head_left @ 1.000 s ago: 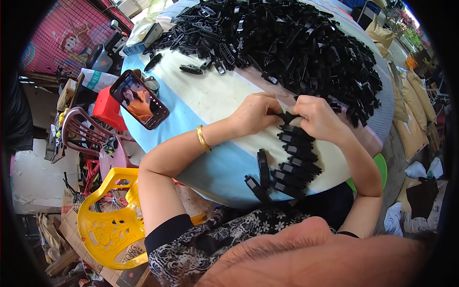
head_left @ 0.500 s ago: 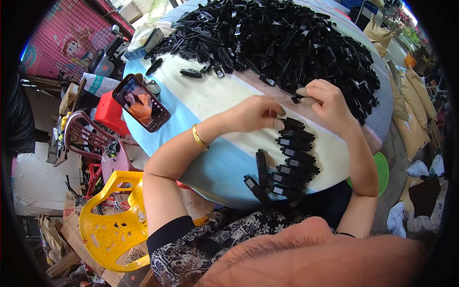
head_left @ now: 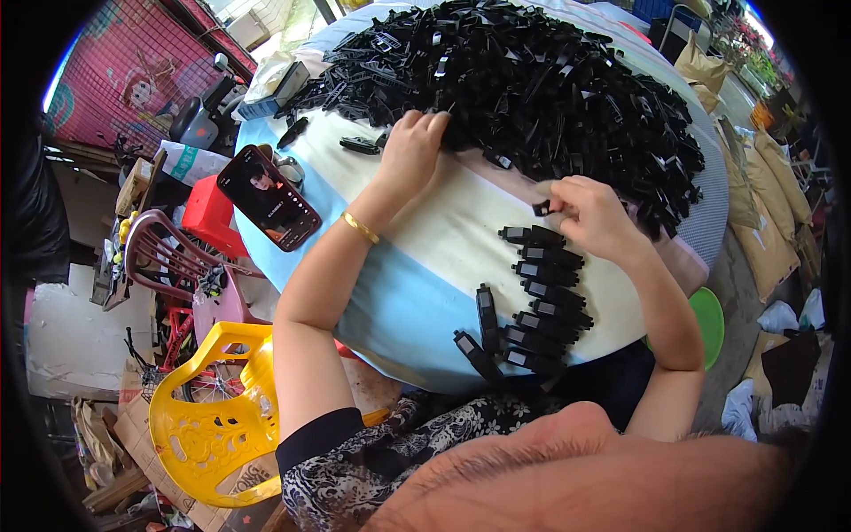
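At the near edge of a big heap of black plastic clip-like parts [head_left: 523,80], my left hand [head_left: 413,152] reaches in with bent fingers. Its fingertips are lost against the dark parts, so a grip there cannot be made out. My right hand [head_left: 592,213] is closed, pinching a small black plastic piece [head_left: 542,208] between thumb and fingers just above the cloth. Below it, a staggered row of black plastic parts [head_left: 550,293] with grey patches runs toward me. Two similar parts, one of them upright-lying [head_left: 487,317], rest left of that row.
A striped cloth covers the round table [head_left: 399,293]. On its left side leans a lit phone [head_left: 269,198], with a tissue box [head_left: 275,89] behind. A yellow plastic chair [head_left: 208,417] and a pink chair [head_left: 182,257] stand left; a green basin [head_left: 706,328] and sacks [head_left: 762,195] are right.
My left hand has moved from the top of the row up and left to the heap. The right hand has come slightly nearer, still pinching the small piece. The phone picture has changed.
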A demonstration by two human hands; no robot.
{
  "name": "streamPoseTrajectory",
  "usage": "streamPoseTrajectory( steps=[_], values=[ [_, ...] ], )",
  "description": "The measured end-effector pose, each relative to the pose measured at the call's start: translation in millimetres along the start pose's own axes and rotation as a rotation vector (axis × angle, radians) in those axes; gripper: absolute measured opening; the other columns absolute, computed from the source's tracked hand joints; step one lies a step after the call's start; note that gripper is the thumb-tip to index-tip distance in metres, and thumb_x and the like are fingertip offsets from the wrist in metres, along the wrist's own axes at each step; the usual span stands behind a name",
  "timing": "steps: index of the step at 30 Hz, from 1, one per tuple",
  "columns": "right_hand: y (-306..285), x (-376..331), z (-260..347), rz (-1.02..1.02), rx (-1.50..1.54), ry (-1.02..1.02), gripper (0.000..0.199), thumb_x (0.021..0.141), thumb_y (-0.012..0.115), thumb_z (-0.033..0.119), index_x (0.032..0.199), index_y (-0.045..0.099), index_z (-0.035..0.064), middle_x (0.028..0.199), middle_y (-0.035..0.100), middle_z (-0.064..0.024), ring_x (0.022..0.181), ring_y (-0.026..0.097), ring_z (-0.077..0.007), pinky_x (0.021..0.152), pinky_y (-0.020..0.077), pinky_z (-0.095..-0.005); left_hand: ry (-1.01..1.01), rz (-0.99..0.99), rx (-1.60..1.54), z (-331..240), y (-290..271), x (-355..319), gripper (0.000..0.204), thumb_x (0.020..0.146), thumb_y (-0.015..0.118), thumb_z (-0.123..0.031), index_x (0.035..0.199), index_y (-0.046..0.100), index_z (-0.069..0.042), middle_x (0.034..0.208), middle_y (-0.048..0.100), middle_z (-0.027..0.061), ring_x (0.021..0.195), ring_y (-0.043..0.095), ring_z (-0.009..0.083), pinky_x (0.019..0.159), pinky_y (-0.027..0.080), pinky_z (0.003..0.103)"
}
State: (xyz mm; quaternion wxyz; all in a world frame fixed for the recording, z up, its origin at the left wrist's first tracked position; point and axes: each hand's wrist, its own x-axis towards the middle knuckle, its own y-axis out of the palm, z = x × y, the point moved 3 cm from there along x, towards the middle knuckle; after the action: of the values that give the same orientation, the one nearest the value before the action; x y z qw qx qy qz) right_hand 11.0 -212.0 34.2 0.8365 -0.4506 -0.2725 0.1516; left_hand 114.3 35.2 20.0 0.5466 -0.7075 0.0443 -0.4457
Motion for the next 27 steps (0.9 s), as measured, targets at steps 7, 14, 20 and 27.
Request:
streamPoseTrajectory(
  steps=[7,14,20,27],
  values=[
    [4,-8,-12,-0.024,-0.01,-0.075,0.03,0.064,0.055,-0.009,0.092,0.063,-0.0006,0.079,0.058,-0.0131,0.084,0.056,-0.0301,0.077,0.0476,-0.0376,-0.427,0.271,-0.787,-74,-23,1,0.043,0.088,0.059,-0.002,0.129,0.047,-0.005,0.098,0.064,0.0135,0.096,0.062,0.0207,0.081,0.051,0.032],
    [-4,2,-9,-0.011,0.422,0.281,0.027,0.079,0.054,-0.008,0.106,0.056,-0.0024,0.079,0.06,-0.0101,0.068,0.055,-0.0139,0.065,0.0437,-0.0257,-0.575,0.409,-1.574,-65,13,-20,0.042,0.09,0.056,0.001,0.129,0.04,-0.004,0.11,0.06,0.0104,0.101,0.059,0.0168,0.089,0.051,0.033],
    [12,-1,-12,0.089,0.671,0.289,0.028,0.085,0.059,-0.003,0.113,0.053,-0.0034,0.082,0.058,-0.0007,0.071,0.05,-0.0048,0.064,0.0435,-0.0221,-0.379,0.396,-0.969,-74,6,-18,0.023,0.07,0.07,-0.004,0.09,0.058,0.0,0.092,0.06,0.0093,0.087,0.06,0.0207,0.08,0.049,0.031],
    [5,-1,-3,-0.095,0.012,0.014,0.022,0.074,0.064,-0.002,0.096,0.064,-0.0028,0.084,0.056,-0.0085,0.076,0.057,-0.0233,0.068,0.0485,-0.0326,-0.201,0.311,-0.649,-85,-4,-15,0.023,0.067,0.069,-0.01,0.087,0.063,0.0,0.087,0.058,0.0137,0.086,0.056,0.0303,0.076,0.048,0.038]
  ],
)
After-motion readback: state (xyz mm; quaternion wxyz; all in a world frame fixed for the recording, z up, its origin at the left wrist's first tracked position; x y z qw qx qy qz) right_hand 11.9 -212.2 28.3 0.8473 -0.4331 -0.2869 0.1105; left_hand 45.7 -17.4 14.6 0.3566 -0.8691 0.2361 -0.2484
